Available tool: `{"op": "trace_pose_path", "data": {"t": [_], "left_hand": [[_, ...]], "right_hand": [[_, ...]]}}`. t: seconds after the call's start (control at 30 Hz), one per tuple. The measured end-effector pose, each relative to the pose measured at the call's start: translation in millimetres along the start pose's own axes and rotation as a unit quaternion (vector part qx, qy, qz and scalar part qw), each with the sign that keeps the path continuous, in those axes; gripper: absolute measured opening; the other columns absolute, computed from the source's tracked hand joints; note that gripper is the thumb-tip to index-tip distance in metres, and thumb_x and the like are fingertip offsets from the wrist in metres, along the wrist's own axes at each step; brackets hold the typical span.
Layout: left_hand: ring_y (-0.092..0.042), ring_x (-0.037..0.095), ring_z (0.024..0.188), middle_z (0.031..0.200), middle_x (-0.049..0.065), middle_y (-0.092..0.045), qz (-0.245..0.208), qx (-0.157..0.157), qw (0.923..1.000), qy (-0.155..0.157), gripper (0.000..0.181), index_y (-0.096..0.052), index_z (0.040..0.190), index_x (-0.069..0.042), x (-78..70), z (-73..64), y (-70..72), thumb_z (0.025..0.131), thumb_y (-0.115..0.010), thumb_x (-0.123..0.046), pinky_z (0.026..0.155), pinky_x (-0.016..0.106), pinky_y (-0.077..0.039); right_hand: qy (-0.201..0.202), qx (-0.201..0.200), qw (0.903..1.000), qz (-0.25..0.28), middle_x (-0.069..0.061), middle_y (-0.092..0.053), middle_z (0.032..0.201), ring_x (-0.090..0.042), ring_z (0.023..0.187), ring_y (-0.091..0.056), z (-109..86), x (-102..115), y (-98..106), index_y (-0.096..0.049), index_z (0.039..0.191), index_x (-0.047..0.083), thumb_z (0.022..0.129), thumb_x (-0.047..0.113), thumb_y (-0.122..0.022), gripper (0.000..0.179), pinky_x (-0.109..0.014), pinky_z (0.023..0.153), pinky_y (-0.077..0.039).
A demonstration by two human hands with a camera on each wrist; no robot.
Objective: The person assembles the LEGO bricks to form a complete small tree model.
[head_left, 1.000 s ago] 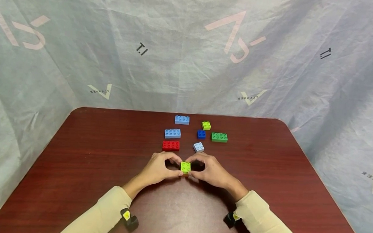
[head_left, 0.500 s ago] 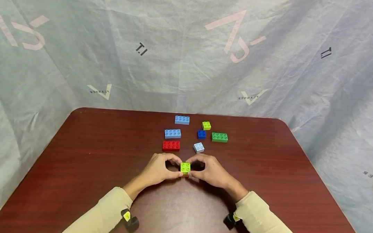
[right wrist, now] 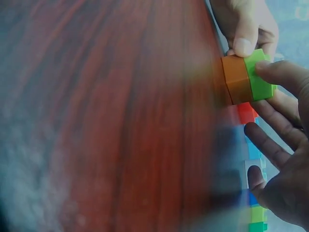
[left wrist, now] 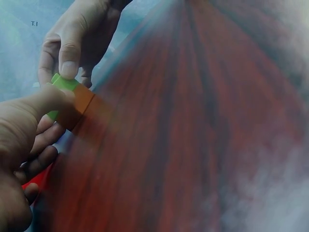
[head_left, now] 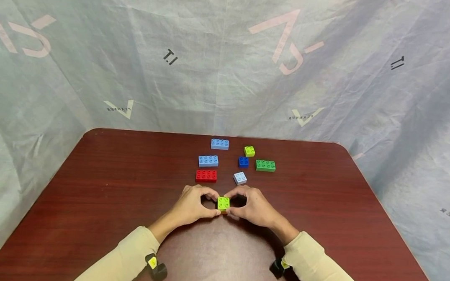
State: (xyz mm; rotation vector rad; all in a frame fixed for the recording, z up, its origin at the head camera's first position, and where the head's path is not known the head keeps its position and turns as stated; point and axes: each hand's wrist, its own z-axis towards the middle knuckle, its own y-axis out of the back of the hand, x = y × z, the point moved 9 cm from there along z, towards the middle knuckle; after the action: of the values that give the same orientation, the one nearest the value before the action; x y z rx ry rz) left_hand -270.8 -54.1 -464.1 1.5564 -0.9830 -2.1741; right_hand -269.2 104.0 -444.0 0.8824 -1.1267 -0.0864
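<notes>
A lime green square brick (head_left: 223,203) sits on top of an orange brick (right wrist: 236,79), close to the middle of the table. My left hand (head_left: 189,204) pinches this small stack from the left, between thumb and fingers. From the right side, my right hand (head_left: 257,207) pinches it the same way. In the right wrist view, the right thumb lies on the lime brick's side, while the orange brick's lower part is bare. The left wrist view shows the left thumb (left wrist: 55,99) across the stack. Fingers hide part of both bricks.
Beyond the hands lie a red brick (head_left: 206,176), two light blue bricks, the nearer one (head_left: 208,161) behind the red, a pale blue square brick (head_left: 240,178), a dark blue one (head_left: 243,162), another lime one (head_left: 249,151) and a green brick (head_left: 265,165). Fabric (head_left: 220,73) hangs behind the table.
The lime brick has shifted very slightly toward me in the head view, and less of the orange brick shows below it. Both hands keep their pinch; the other bricks stay put.
</notes>
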Motion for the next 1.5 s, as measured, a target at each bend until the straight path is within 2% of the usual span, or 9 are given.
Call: {"op": "trace_pose_path", "data": {"t": [0.2, 0.43, 0.53, 0.63, 0.83, 1.0, 1.1, 1.3, 1.5], "left_hand": [[-0.06, 0.007, 0.089, 0.09, -0.013, -0.073, 0.008, 0.003, 0.9998, 0.017, 0.029, -0.077, 0.097, -0.028, 3.1, -1.9, -1.3, 0.074, -0.093, -0.036, 0.087, 0.037, -0.034], [-0.061, 0.007, 0.09, 0.09, -0.012, -0.074, 0.004, 0.003, 0.9999, 0.009, 0.029, -0.076, 0.096, -0.027, 1.5, -2.7, -2.1, 0.074, -0.092, -0.036, 0.086, 0.036, -0.034], [-0.061, 0.007, 0.09, 0.09, -0.012, -0.074, 0.003, 0.003, 0.9999, 0.01, 0.029, -0.076, 0.096, -0.027, 1.7, -2.6, -1.6, 0.074, -0.092, -0.037, 0.086, 0.037, -0.034], [-0.061, 0.008, 0.09, 0.091, -0.012, -0.073, 0.004, 0.003, 0.9999, 0.013, 0.029, -0.076, 0.096, -0.026, 2.7, -2.2, -0.9, 0.074, -0.092, -0.037, 0.087, 0.037, -0.034], [-0.061, 0.007, 0.092, 0.093, -0.012, -0.072, 0.007, 0.015, 0.9998, 0.013, 0.03, -0.075, 0.099, -0.027, 4.0, -0.6, -2.0, 0.076, -0.091, -0.039, 0.088, 0.037, -0.035], [-0.061, 0.007, 0.093, 0.094, -0.013, -0.073, -0.003, 0.019, 0.9998, 0.007, 0.029, -0.076, 0.1, -0.028, 1.0, 0.1, -1.6, 0.076, -0.09, -0.038, 0.089, 0.038, -0.035], [-0.061, 0.007, 0.093, 0.094, -0.013, -0.073, -0.003, 0.02, 0.9998, 0.003, 0.029, -0.075, 0.1, -0.028, 0.4, 0.3, -2.2, 0.076, -0.09, -0.038, 0.089, 0.038, -0.035], [-0.061, 0.007, 0.093, 0.093, -0.012, -0.073, -0.002, 0.021, 0.9998, 0.001, 0.03, -0.076, 0.1, -0.027, -0.3, 0.0, -2.7, 0.076, -0.091, -0.036, 0.089, 0.038, -0.035], [-0.061, 0.007, 0.093, 0.093, -0.013, -0.073, -0.001, 0.025, 0.9997, 0.002, 0.03, -0.076, 0.1, -0.027, -1.0, 0.3, -2.9, 0.077, -0.091, -0.037, 0.088, 0.038, -0.034]], "right_hand": [[0.005, 0.002, 1.0, 0.006, 0.005, -0.076, 0.109, -0.017, 0.102, -0.069, 1.2, -1, -4, -0.075, 0.114, 0.02, 0.085, 0.02, -0.085, 0.03, -0.033, 0.088, -0.058], [0.006, 0.037, 0.9992, 0.013, 0.004, -0.075, 0.115, -0.018, 0.106, -0.068, 2.6, -2, 1, -0.073, 0.118, 0.019, 0.087, 0.021, -0.084, 0.033, -0.034, 0.09, -0.058], [-0.005, 0.037, 0.9991, 0.023, -0.001, -0.074, 0.12, -0.022, 0.113, -0.069, 6.0, -4, 11, -0.072, 0.122, 0.013, 0.088, 0.02, -0.083, 0.035, -0.042, 0.095, -0.057], [-0.022, 0.016, 0.9989, 0.038, -0.007, -0.073, 0.124, -0.029, 0.115, -0.068, 11.5, -8, 26, -0.071, 0.123, 0.007, 0.089, 0.018, -0.081, 0.037, -0.048, 0.094, -0.056], [-0.053, -0.02, 0.9972, 0.05, -0.014, -0.071, 0.124, -0.033, 0.108, -0.069, 22.1, -23, 55, -0.069, 0.127, 0.004, 0.09, 0.015, -0.08, 0.04, -0.035, 0.087, -0.058], [-0.061, -0.031, 0.9971, 0.033, -0.013, -0.071, 0.125, -0.031, 0.114, -0.066, 31.1, -39, 69, -0.067, 0.129, 0.004, 0.091, 0.012, -0.079, 0.041, -0.043, 0.093, -0.056], [-0.071, -0.025, 0.9967, 0.03, -0.013, -0.071, 0.125, -0.032, 0.115, -0.064, 35.6, -50, 71, -0.067, 0.13, 0.004, 0.091, 0.012, -0.078, 0.041, -0.045, 0.094, -0.054], [-0.097, -0.001, 0.9948, 0.029, -0.012, -0.07, 0.123, -0.029, 0.113, -0.063, 41.7, -66, 64, -0.068, 0.129, 0.007, 0.091, 0.012, -0.077, 0.039, -0.036, 0.088, -0.054], [-0.109, 0.014, 0.9939, 0.005, -0.01, -0.069, 0.119, -0.025, 0.109, -0.063, 44.4, -73, 57, -0.071, 0.126, 0.011, 0.09, 0.009, -0.077, 0.036, -0.033, 0.087, -0.055]]}}
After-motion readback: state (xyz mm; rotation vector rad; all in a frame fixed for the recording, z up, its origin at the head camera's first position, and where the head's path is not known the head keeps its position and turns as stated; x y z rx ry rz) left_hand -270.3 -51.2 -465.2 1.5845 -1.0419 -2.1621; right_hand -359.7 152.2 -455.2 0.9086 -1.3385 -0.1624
